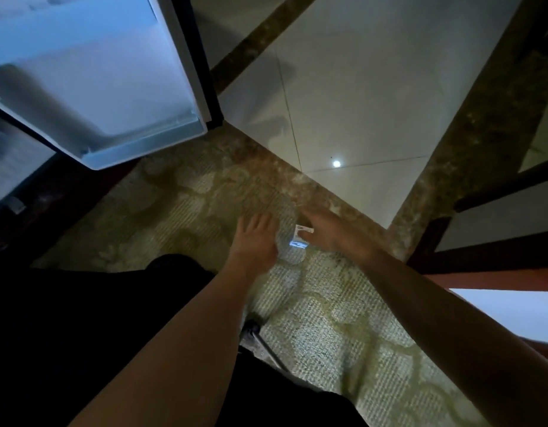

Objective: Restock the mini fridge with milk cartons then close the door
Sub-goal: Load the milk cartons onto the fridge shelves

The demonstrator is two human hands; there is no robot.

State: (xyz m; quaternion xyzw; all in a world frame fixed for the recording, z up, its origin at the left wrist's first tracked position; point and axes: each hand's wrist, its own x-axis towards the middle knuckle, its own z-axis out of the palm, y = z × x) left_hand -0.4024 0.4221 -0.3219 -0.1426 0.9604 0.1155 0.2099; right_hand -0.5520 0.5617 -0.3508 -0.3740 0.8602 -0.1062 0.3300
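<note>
dim room (hotel or home): patterned carpet [343,318], marble-edged floor tiles [358,87], open mini fridge door [97,72]

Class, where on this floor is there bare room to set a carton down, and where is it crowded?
Free: carpet between the open fridge door and the left hand; white tiles beyond the marble border. Crowded: the narrow gap between the left hand and right hand, where the milk carton sits.

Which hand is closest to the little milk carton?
The right hand: it is right against the milk carton, while the left hand is a gap away.
</note>
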